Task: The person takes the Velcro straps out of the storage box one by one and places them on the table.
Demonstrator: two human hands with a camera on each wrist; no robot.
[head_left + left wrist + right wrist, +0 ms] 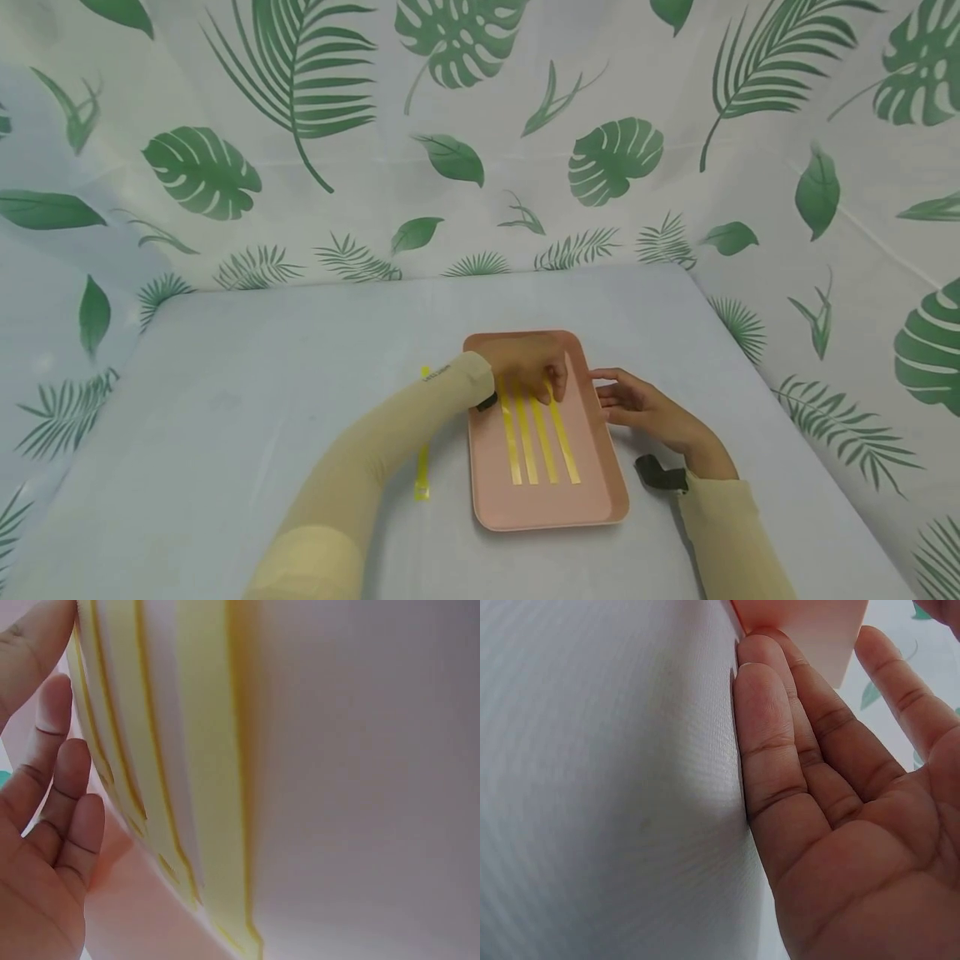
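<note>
four yellow strips point(543, 442) lie side by side in your pink tray point(551, 513); one more strip point(423, 471), left of it on the tabletop point(225, 400), seems all that remains. your left hand point(527, 360) bends its fingers point(73, 765) at the rightmost strip point(565, 442), pinching or not, i cannot tell; your right hand point(651, 408), fingers relaxed, holds nothing beside the tray.

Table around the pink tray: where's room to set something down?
Bare: table far left of the left sleeve, and between the tray and leafy backdrop. Crowded: tray's middle, with yellow strips and left hand; tray's right edge, by the right hand.
</note>
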